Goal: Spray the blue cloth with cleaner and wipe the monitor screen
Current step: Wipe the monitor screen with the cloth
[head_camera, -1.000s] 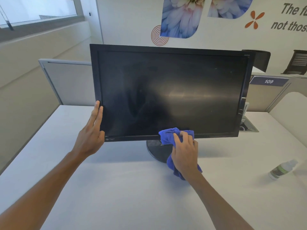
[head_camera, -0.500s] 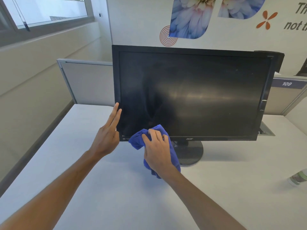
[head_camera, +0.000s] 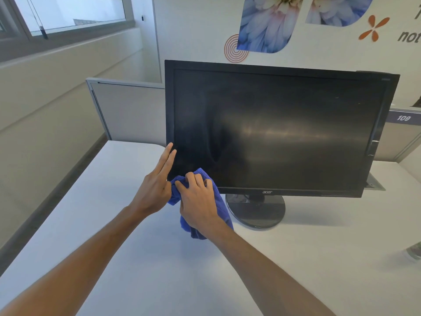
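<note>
Right hand (head_camera: 200, 201) clutches the soft, limp blue cloth (head_camera: 221, 208) bunched against the Acer monitor (head_camera: 273, 128)'s lower-left corner; left hand (head_camera: 155, 190), fingers extended, steadies its bezel.

We are sliding our right hand (head_camera: 200, 201) and the blue cloth (head_camera: 218, 201) leftward along the bottom of the monitor (head_camera: 273, 133), from below the screen's middle to its lower left corner. The cloth is now meeting our left hand (head_camera: 155, 190), where a second ago the two were well apart. Our view is also turning left, so the spray bottle (head_camera: 415, 252) near the worktop's (head_camera: 136, 270) right edge is slipping almost out of sight.
</note>
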### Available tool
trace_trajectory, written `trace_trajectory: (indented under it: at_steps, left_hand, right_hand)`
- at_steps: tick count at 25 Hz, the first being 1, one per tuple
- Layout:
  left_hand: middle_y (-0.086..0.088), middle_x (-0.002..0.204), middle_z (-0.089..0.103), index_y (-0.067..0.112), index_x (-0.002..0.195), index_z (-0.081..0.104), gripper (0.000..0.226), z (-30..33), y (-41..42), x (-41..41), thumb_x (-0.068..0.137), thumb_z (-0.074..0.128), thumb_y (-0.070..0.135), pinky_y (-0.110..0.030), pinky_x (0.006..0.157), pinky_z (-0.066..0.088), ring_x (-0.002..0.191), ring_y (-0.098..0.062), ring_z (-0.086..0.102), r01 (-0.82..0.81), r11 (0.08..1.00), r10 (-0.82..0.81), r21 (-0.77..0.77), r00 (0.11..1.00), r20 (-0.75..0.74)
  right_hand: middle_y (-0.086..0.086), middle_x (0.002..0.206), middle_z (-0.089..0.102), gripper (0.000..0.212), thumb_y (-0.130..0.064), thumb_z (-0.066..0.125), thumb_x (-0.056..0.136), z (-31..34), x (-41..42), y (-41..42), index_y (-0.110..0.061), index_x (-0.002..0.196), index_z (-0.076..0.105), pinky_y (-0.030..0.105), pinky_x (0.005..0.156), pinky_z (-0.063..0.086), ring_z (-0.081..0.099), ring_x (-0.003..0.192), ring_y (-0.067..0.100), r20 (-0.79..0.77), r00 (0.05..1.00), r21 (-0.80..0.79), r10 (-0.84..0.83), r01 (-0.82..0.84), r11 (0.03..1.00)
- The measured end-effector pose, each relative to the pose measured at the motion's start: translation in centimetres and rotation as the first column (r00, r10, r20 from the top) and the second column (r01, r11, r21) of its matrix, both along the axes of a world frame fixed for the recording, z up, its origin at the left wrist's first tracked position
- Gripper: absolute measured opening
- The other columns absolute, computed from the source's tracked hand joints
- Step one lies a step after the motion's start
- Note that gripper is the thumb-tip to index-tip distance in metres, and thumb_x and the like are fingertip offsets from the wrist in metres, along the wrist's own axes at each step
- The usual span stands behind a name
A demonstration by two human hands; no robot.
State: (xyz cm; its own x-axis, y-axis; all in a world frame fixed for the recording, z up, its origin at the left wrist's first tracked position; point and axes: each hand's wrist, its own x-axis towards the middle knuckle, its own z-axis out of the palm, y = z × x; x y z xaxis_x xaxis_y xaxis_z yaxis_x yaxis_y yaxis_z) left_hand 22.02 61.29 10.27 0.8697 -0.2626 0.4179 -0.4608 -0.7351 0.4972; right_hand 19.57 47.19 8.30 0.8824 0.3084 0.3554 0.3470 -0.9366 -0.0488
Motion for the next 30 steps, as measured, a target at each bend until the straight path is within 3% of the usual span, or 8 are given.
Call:
trace_trajectory:
  at_steps: [4, 7, 11, 14, 17, 22, 26, 30]
  left_hand:
    - [0.004, 0.162, 0.007, 0.013, 0.153, 0.015, 0.072, 0.1, 0.0, -0.5, 0.083, 0.030, 0.012, -0.025, 0.078, 0.050, 0.112, -0.039, 0.058, 0.007, 0.999, -0.007, -0.035, 1.000, 0.013]
    - [0.004, 0.162, 0.007, 0.014, 0.153, 0.014, 0.071, 0.6, -0.1, -0.8, 0.084, 0.031, 0.016, -0.012, 0.081, 0.040, 0.128, -0.025, 0.049, 0.037, 0.997, -0.037, -0.071, 0.999, -0.005]
    - [0.004, 0.162, 0.007, 0.016, 0.153, 0.012, 0.073, 0.3, 0.4, -0.7, 0.082, 0.029, 0.013, 0.002, 0.082, 0.031, 0.130, -0.013, 0.039, 0.013, 0.998, -0.015, -0.066, 0.999, -0.032]
    - [0.008, 0.161, 0.006, 0.018, 0.153, 0.012, 0.073, 0.1, 0.8, -0.7, 0.082, 0.029, 0.011, 0.003, 0.087, 0.027, 0.134, -0.006, 0.026, 0.008, 0.998, -0.009, -0.058, 1.000, -0.010]
    - [0.007, 0.159, 0.009, 0.015, 0.152, 0.016, 0.070, 0.3, 1.0, -0.7, 0.084, 0.032, 0.016, -0.010, 0.099, 0.027, 0.137, -0.006, 0.021, -0.017, 0.996, 0.019, -0.091, 1.000, 0.023]
    - [0.002, 0.160, 0.016, 0.015, 0.152, 0.020, 0.068, -0.4, 1.6, -0.3, 0.085, 0.034, 0.018, -0.029, 0.103, 0.036, 0.141, -0.014, 0.024, -0.045, 0.998, 0.047, -0.032, 0.996, 0.070]
    - [0.000, 0.161, 0.013, 0.016, 0.152, 0.017, 0.074, -0.6, 0.5, -0.3, 0.082, 0.040, 0.016, -0.041, 0.105, 0.042, 0.147, -0.020, 0.016, -0.067, 0.996, 0.062, 0.057, 0.995, 0.076]
    - [-0.004, 0.162, 0.013, 0.013, 0.153, 0.017, 0.075, -1.1, -0.7, -1.0, 0.084, 0.046, 0.020, -0.047, 0.109, 0.039, 0.148, -0.026, 0.016, -0.132, 0.979, 0.124, 0.153, 0.990, 0.061]
  right_hand:
    - [0.005, 0.119, 0.056, 0.024, -0.031, 0.062, 0.092, 1.3, 0.7, -0.5, -0.021, 0.114, 0.066, 0.043, 0.094, 0.039, 0.050, 0.113, 0.027, -0.027, 0.998, 0.059, 0.058, -0.056, 0.997]
    - [0.006, 0.112, 0.063, 0.023, -0.029, 0.070, 0.086, 0.8, 0.3, -0.4, -0.020, 0.107, 0.068, 0.044, 0.088, 0.047, 0.058, 0.103, 0.027, 0.048, 0.998, 0.142, -0.032, 0.025, 0.990]
    - [0.003, 0.111, 0.055, 0.024, -0.021, 0.061, 0.088, 0.1, -0.2, 0.0, -0.020, 0.112, 0.062, 0.039, 0.088, 0.038, 0.048, 0.104, 0.023, 0.035, 0.999, 0.047, 0.033, -0.034, 0.998]
    - [0.004, 0.112, 0.058, 0.021, -0.023, 0.063, 0.088, 0.5, 0.0, -0.4, -0.020, 0.109, 0.065, 0.041, 0.088, 0.041, 0.052, 0.105, 0.025, 0.028, 0.997, 0.065, 0.071, -0.072, 0.995]
    - [0.002, 0.122, 0.062, 0.039, -0.031, 0.075, 0.079, -0.5, 0.0, -1.1, -0.024, 0.116, 0.065, 0.041, 0.091, 0.049, 0.056, 0.112, 0.024, 0.162, 0.985, 0.101, 0.066, -0.083, 0.991]
    - [-0.006, 0.150, 0.043, 0.069, -0.028, 0.075, 0.079, -3.5, 0.4, -1.7, -0.025, 0.142, 0.048, 0.042, 0.105, 0.041, 0.032, 0.137, 0.020, 0.080, 0.961, -0.205, 0.266, -0.245, 0.947]
    - [-0.006, 0.155, 0.038, 0.069, -0.022, 0.069, 0.083, -4.3, 0.3, -4.8, -0.021, 0.147, 0.042, 0.043, 0.115, 0.030, 0.028, 0.145, 0.020, 0.098, 0.950, -0.302, 0.295, -0.254, 0.919]
    - [-0.005, 0.158, 0.033, 0.070, -0.014, 0.063, 0.085, -5.3, -0.1, -9.5, -0.019, 0.149, 0.037, 0.046, 0.115, 0.028, 0.026, 0.146, 0.021, 0.120, 0.960, -0.316, 0.253, -0.205, 0.927]
